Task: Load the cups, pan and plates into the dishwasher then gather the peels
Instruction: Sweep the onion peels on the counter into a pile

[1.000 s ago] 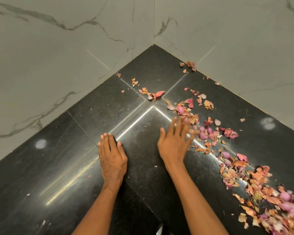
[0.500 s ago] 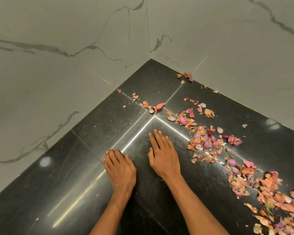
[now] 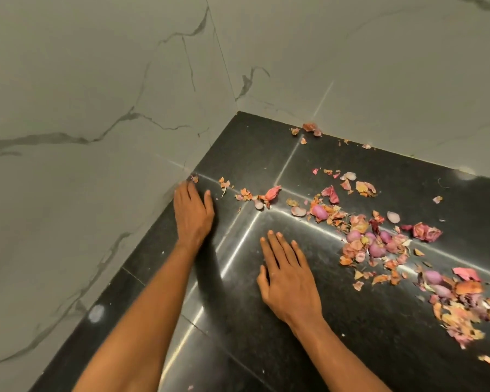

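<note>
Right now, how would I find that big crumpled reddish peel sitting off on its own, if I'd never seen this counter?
Start at the black counter where the two marble walls meet, then follow the scatter of onion peels rightward from the right hand. Just past the cluster of small purple onions lies the crumpled reddish peel. It is larger, darker red and more balled up than the flat orange flakes around it.

Peels run off the right edge; left fingers blurred

head cam | looks steeply down | close over counter corner
</note>
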`<state>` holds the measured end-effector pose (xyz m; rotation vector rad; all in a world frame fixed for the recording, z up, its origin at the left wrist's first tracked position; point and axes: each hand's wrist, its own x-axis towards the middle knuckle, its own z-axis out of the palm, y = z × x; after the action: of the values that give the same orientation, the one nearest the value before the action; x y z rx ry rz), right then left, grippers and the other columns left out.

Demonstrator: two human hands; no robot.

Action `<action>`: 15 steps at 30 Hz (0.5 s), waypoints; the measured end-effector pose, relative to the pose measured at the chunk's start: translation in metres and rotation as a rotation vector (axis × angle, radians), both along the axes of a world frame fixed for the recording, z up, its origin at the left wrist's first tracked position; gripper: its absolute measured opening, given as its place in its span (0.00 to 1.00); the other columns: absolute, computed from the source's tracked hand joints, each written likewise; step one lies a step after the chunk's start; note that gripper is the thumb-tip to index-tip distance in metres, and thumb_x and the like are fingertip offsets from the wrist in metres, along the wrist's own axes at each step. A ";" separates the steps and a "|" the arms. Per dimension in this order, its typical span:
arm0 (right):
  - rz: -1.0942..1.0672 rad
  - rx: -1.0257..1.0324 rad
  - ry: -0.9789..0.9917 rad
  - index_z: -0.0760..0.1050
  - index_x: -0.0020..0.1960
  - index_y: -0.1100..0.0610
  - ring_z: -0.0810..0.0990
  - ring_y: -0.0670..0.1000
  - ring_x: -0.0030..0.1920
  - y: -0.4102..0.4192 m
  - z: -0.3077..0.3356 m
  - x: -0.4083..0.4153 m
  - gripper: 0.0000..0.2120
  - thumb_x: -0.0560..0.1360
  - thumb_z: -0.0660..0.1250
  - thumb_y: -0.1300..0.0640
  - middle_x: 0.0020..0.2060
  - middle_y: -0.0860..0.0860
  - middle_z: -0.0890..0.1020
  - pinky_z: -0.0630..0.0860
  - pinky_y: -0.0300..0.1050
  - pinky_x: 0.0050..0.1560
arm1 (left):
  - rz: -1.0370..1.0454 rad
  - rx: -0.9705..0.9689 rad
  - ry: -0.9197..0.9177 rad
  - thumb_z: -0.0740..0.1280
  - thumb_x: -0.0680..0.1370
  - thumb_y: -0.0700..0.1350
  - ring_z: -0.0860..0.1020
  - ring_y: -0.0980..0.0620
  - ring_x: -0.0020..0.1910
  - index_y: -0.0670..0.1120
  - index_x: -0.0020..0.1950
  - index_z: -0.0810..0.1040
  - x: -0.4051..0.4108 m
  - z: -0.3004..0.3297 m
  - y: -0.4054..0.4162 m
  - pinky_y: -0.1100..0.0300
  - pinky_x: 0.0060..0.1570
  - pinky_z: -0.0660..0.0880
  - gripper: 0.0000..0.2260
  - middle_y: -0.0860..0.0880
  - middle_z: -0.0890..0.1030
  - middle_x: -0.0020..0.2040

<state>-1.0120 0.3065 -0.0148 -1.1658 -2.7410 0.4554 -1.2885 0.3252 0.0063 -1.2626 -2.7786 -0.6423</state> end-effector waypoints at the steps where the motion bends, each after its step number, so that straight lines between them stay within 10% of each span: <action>1: 0.002 0.002 -0.005 0.53 0.83 0.56 0.51 0.52 0.83 0.000 0.000 0.000 0.30 0.84 0.51 0.47 0.83 0.54 0.55 0.52 0.57 0.81 | -0.052 -0.059 0.020 0.56 0.83 0.57 0.69 0.44 0.68 0.40 0.72 0.67 -0.014 -0.001 0.006 0.43 0.72 0.67 0.25 0.41 0.71 0.68; 7: 0.011 -0.007 -0.018 0.51 0.84 0.56 0.50 0.52 0.83 0.000 0.002 0.001 0.31 0.84 0.50 0.46 0.83 0.54 0.52 0.52 0.57 0.81 | -0.137 -0.236 0.006 0.46 0.84 0.63 0.52 0.46 0.81 0.42 0.81 0.56 -0.020 -0.012 0.021 0.48 0.80 0.47 0.33 0.42 0.56 0.81; 15: 0.001 -0.037 -0.019 0.53 0.83 0.56 0.50 0.52 0.83 0.001 0.005 -0.001 0.30 0.84 0.50 0.46 0.83 0.54 0.53 0.53 0.58 0.81 | -0.456 0.130 -0.184 0.53 0.86 0.49 0.60 0.57 0.78 0.46 0.78 0.66 0.085 0.013 0.002 0.58 0.77 0.56 0.21 0.50 0.64 0.79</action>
<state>-1.0128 0.3072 -0.0094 -1.1828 -2.7606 0.4993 -1.2040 0.3270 0.0191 -1.9123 -2.5310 -0.9881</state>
